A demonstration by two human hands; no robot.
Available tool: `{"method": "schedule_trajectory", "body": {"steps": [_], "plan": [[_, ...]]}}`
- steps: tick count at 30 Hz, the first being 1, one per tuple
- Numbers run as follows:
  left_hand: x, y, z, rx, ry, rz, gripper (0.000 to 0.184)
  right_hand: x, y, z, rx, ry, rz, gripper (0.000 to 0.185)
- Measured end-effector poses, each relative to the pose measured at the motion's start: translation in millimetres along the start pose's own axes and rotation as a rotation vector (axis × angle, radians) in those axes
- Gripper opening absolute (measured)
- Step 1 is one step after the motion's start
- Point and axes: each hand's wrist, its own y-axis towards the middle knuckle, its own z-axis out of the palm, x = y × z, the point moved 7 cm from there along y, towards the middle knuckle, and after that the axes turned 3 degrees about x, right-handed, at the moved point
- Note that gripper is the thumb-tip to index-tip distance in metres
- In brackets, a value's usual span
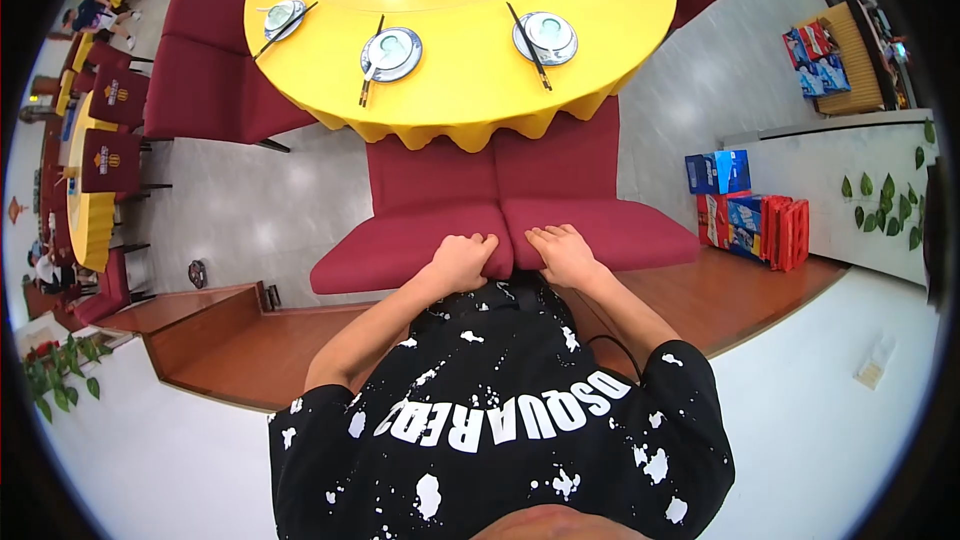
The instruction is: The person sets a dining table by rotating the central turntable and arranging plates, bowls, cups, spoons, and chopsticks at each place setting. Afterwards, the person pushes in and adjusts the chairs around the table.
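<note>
Two dark red chairs stand side by side, the left chair [400, 245] and the right chair [640, 235], their backs against the yellow cloth of a round table [450, 105]. My left hand [465, 260] is closed on the front inner part of the left seat, fingers curled. On the right seat's front inner corner, my right hand [565, 255] is closed with its fingers bent over the cushion. The undersides of both hands are hidden. A narrow gap shows between the two seats.
Plates with bowls and chopsticks, such as one plate [391, 54], lie on the table. Another red chair [200, 80] stands left. Stacked boxes [745, 220] are at right, beside a low white wall [830, 180]. A wooden step edge [215, 335] runs at lower left.
</note>
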Motion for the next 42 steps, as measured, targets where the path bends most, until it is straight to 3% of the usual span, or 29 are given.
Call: {"method": "schedule_trajectory", "body": {"steps": [12, 14, 18, 23, 35, 38, 39, 42], "plan": [[-11.2, 2.3, -6.2, -0.105, -0.069, 0.103, 0.089, 12.9, -10.8, 0.7, -0.07, -0.126, 0.106, 0.086], [-12.2, 9.9, -2.0, -0.027, -0.116, 0.111, 0.089, 20.6, -6.0, 1.6, -0.085, -0.117, 0.127, 0.088], [-19.4, 20.5, -1.1, 0.072, -0.156, 0.119, 0.087, 17.8, -3.4, 13.6, -0.086, -0.129, 0.117, 0.083], [-20.0, 15.8, -3.0, -0.041, -0.13, 0.165, 0.082, 19.0, -0.5, 9.4, -0.045, -0.095, 0.093, 0.072], [-20.9, 22.3, -8.7, 0.078, -0.096, 0.16, 0.081, 23.7, -9.8, 5.9, -0.016, -0.104, 0.146, 0.08], [-30.0, 31.2, -11.3, 0.248, -0.131, 0.1, 0.085, 10.9, -11.5, 1.1, 0.014, 0.133, 0.193, 0.085], [-30.0, 37.2, -16.5, 0.318, -0.128, 0.075, 0.086, 2.9, -10.8, -6.4, -0.024, 0.256, 0.167, 0.077], [-29.3, 46.4, -13.9, 0.289, -0.177, 0.12, 0.088, -53.7, -11.3, 4.4, -0.015, 1.166, 0.375, 0.068]]}}
